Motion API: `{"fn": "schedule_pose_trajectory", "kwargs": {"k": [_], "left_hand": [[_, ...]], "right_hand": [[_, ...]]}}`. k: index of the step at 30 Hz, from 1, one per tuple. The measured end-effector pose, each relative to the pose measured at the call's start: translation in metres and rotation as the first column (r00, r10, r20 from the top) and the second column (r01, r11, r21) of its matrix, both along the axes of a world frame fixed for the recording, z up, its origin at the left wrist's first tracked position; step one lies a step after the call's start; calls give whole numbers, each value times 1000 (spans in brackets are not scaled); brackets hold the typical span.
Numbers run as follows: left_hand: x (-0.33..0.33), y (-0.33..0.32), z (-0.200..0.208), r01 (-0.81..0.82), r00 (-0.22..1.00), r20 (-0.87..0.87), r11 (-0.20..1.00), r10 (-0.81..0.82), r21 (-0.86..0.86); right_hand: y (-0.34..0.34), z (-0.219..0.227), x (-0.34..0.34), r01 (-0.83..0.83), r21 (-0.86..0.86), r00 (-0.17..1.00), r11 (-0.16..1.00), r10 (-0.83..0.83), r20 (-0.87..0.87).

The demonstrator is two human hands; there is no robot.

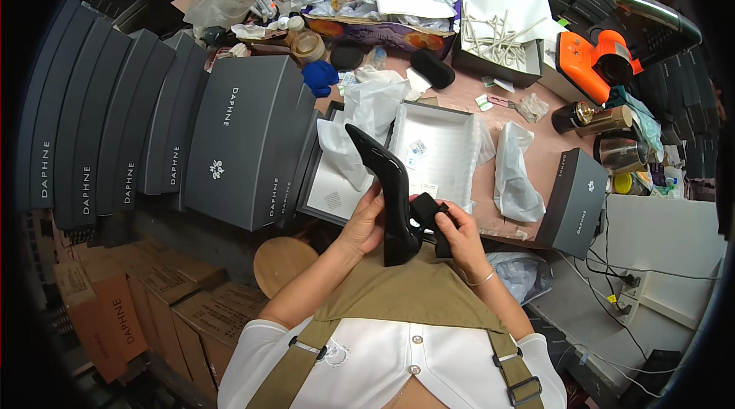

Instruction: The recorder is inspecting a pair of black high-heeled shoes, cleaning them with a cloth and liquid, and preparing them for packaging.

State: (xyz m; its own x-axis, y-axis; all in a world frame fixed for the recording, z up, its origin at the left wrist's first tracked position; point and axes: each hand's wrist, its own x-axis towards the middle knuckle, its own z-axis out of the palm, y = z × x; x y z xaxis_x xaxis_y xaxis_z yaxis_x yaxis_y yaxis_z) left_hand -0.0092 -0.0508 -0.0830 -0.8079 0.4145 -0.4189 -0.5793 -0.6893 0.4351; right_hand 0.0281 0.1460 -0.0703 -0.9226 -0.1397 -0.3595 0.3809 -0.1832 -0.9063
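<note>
A glossy black pointed-toe high-heeled shoe [393,187] is up in front of my chest, its toe pointing away and to the left. My left hand [363,225] is closed around its side. On the other side, my right hand [462,237] pinches a black ribbon bow [423,208] at the back of the shoe. Beyond it lies an open shoe box [468,150] with a white inside. White tissue paper [375,103] is crumpled over the box part at its left. A white tissue-wrapped bundle [517,172] rests to the right.
Grey shoe boxes [237,141] stand in a row at left, and another grey box [573,202] is at the right edge. Farther back are a box of white sticks [501,38], an orange device [586,65] and a steel kettle [619,150]. A round wooden stool [283,265] is below the table.
</note>
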Motion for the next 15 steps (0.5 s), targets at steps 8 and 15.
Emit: {"fn": "schedule_pose_trajectory", "kwargs": {"k": [8, 15], "left_hand": [[11, 11, -21, 15, 997, 72, 1000, -16, 15], [26, 26, -27, 158, 985, 87, 982, -149, -107]], "right_hand": [[5, 55, 6, 243, 589, 784, 771, 201, -587], [-17, 20, -60, 344, 814, 728, 467, 415, -546]]}}
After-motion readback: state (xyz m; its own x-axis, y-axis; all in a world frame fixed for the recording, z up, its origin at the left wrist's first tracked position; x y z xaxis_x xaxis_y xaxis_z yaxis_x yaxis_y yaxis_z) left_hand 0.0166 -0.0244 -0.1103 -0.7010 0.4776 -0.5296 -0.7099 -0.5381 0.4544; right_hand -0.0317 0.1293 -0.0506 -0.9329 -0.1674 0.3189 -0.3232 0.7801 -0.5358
